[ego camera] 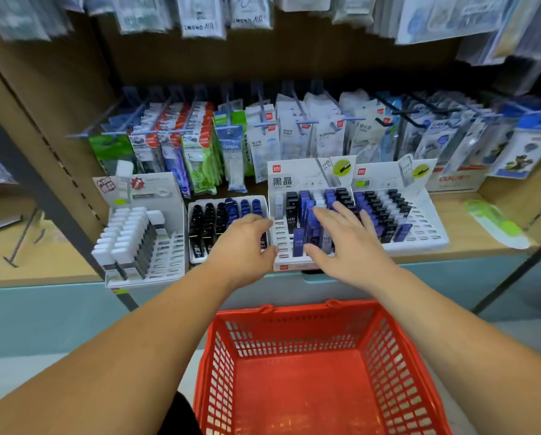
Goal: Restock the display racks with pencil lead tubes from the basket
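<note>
Several white display racks stand on the wooden shelf. The middle rack [281, 243] holds blue, black and clear pencil lead tubes [298, 243]. My right hand [346, 243] hovers over that rack with its fingers spread, nothing visibly in its grasp. My left hand [247, 246] has its fingers curled at the middle rack's left edge, beside the rack of black and blue tubes [200, 227]; whether it grips anything cannot be seen. The red plastic basket [385, 356] sits below the shelf, and its visible floor looks bare.
A third rack [426, 227] with blue and black tubes stands to the right, and a rack of white erasers [168, 262] to the left. Hanging packets on pegs [294, 133] fill the back. A green-and-white packet [498, 224] lies on the shelf at right.
</note>
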`<state>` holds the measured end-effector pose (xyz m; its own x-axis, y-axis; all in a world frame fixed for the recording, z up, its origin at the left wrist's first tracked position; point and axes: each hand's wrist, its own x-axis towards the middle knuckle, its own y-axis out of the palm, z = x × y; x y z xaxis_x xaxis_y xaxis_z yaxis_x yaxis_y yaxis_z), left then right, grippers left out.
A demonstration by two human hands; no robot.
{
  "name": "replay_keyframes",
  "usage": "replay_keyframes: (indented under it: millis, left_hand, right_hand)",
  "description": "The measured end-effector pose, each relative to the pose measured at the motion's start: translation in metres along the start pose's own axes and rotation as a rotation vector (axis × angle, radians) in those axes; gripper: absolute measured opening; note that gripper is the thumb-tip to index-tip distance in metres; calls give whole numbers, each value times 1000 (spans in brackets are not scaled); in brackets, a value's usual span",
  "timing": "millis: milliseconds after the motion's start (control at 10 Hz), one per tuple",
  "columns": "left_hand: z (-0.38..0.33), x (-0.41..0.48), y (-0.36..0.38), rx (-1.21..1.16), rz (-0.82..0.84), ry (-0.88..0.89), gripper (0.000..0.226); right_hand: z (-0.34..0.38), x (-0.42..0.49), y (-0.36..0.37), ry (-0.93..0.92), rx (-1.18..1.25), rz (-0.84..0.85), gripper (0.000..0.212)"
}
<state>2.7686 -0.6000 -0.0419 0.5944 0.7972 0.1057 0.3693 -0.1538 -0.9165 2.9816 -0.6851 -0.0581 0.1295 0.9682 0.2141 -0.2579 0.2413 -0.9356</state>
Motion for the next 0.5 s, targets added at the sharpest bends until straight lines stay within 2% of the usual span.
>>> replay_keyframes:
  millis: [200, 400, 500]
  left_hand:
    - [12, -1, -6, -19, -14, -55, 55]
    - [19, -2, -9, -51, -25, -31, 58]
    - [18, -8, -18, -145, -50, -70, 59]
  right_hand:
    - [-6, 4, 2, 39, -30, 19, 84]
    - [-1, 7, -2, 52, 55, -2, 80]
    - [5, 5, -13, 84, 178, -88, 75]
